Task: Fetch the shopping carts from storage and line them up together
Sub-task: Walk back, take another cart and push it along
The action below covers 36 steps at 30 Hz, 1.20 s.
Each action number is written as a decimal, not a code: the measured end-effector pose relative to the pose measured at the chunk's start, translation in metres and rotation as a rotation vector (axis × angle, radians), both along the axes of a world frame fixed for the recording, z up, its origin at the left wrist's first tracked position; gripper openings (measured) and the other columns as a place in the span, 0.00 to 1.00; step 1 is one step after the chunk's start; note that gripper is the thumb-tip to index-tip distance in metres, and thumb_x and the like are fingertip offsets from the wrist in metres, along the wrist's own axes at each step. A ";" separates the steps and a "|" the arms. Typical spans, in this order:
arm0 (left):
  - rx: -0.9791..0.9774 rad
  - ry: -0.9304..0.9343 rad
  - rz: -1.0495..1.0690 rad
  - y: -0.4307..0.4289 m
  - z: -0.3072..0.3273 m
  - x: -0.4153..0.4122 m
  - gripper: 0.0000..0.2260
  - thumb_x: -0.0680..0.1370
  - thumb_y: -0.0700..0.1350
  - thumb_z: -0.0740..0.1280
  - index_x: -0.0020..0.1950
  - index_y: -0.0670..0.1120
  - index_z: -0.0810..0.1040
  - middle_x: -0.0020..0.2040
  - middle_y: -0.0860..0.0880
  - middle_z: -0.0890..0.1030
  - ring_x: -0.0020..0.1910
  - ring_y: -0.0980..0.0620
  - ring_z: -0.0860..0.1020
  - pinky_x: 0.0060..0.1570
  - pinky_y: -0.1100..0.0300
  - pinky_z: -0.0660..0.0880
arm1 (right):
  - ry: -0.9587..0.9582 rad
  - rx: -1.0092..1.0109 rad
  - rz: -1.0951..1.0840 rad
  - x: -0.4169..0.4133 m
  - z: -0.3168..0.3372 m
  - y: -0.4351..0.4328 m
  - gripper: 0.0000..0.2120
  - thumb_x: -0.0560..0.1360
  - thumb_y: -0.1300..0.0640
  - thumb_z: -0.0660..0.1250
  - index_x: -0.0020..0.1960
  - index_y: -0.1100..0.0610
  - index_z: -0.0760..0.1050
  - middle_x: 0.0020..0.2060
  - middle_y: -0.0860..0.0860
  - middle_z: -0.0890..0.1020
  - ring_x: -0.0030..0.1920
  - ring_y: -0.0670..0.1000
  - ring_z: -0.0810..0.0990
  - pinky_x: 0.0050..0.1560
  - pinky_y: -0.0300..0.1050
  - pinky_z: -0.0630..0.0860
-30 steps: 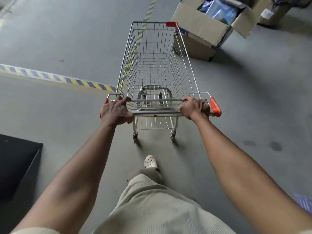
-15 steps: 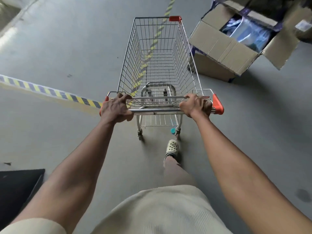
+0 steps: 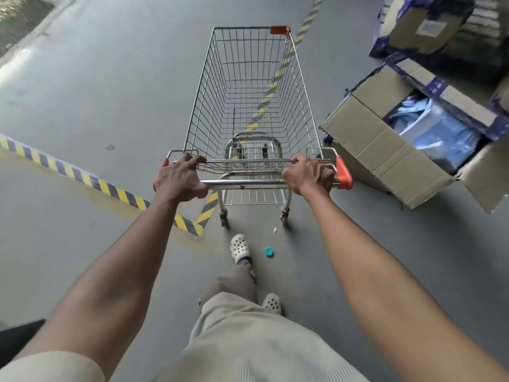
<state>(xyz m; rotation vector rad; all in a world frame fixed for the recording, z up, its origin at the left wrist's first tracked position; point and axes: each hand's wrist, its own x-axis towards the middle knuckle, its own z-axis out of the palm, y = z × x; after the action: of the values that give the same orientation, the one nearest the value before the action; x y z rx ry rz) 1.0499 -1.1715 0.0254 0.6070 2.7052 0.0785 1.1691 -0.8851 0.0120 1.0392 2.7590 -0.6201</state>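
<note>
- While both arms reach straight ahead, the left hand is wrapped round the left end of the handle bar, fingers curled over the top and gripping it.
- Right hand grasps the same bar near its right end, fingers clenched round the metal, just inside the orange end cap.
- Shopping cart stands at twelve o'clock from the person, on its wheels on the grey floor, its wire basket holding nothing, long axis pointing away.
- A red corner guard sits on the far right corner of the basket rim.
- At two o'clock, just beside the cart's right side, lies an open cardboard box with blue plastic-wrapped goods inside; whether box and cart touch cannot be told.
- More boxes are stacked at one o'clock, farther off.
- Yellow-and-dark striped floor tape runs in from nine o'clock to a corner just beside the cart's rear left wheel, where a second line runs on under the cart toward twelve.
- Near the feet at six o'clock, one pale perforated clog is forward, the other clog behind it.
- A small teal cap lies on the floor just right of the forward clog.
</note>
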 end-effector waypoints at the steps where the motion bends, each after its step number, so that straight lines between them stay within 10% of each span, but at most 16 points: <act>1: 0.000 0.005 -0.001 0.011 -0.001 -0.024 0.38 0.61 0.56 0.71 0.71 0.61 0.68 0.67 0.51 0.74 0.60 0.43 0.79 0.75 0.44 0.57 | 0.001 0.014 0.006 -0.023 0.000 0.011 0.20 0.69 0.50 0.59 0.60 0.48 0.77 0.42 0.53 0.79 0.44 0.56 0.74 0.46 0.50 0.60; 9: 0.032 0.034 -0.012 0.115 -0.001 -0.229 0.36 0.62 0.53 0.70 0.71 0.60 0.70 0.66 0.52 0.75 0.60 0.44 0.79 0.73 0.46 0.59 | 0.085 -0.103 -0.057 -0.231 -0.014 0.110 0.25 0.67 0.47 0.57 0.59 0.52 0.78 0.41 0.54 0.80 0.47 0.58 0.78 0.54 0.51 0.75; 25: 0.003 0.055 -0.025 0.313 -0.004 -0.591 0.36 0.62 0.58 0.62 0.73 0.60 0.67 0.67 0.53 0.75 0.60 0.46 0.80 0.75 0.46 0.58 | 0.090 -0.069 -0.100 -0.594 -0.017 0.311 0.21 0.62 0.48 0.53 0.49 0.47 0.78 0.39 0.54 0.81 0.44 0.59 0.79 0.55 0.51 0.74; 30: -0.006 0.043 0.036 0.390 0.002 -0.698 0.37 0.63 0.56 0.62 0.74 0.59 0.66 0.69 0.52 0.74 0.62 0.45 0.79 0.76 0.46 0.55 | 0.040 0.004 0.003 -0.717 -0.002 0.391 0.29 0.65 0.49 0.57 0.64 0.48 0.78 0.49 0.57 0.82 0.46 0.57 0.74 0.52 0.50 0.65; 36: -0.023 0.056 0.097 0.472 0.000 -0.808 0.36 0.64 0.61 0.59 0.74 0.58 0.66 0.68 0.52 0.75 0.60 0.45 0.80 0.75 0.46 0.58 | 0.000 0.044 0.097 -0.849 0.008 0.477 0.20 0.71 0.52 0.60 0.62 0.49 0.77 0.38 0.53 0.78 0.42 0.56 0.74 0.47 0.50 0.63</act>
<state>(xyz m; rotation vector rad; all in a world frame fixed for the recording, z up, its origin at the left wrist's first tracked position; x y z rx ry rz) 0.2415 -0.6999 0.0253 0.4783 2.7854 0.0565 0.3204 -0.4079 0.0198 0.9073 2.8151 -0.5477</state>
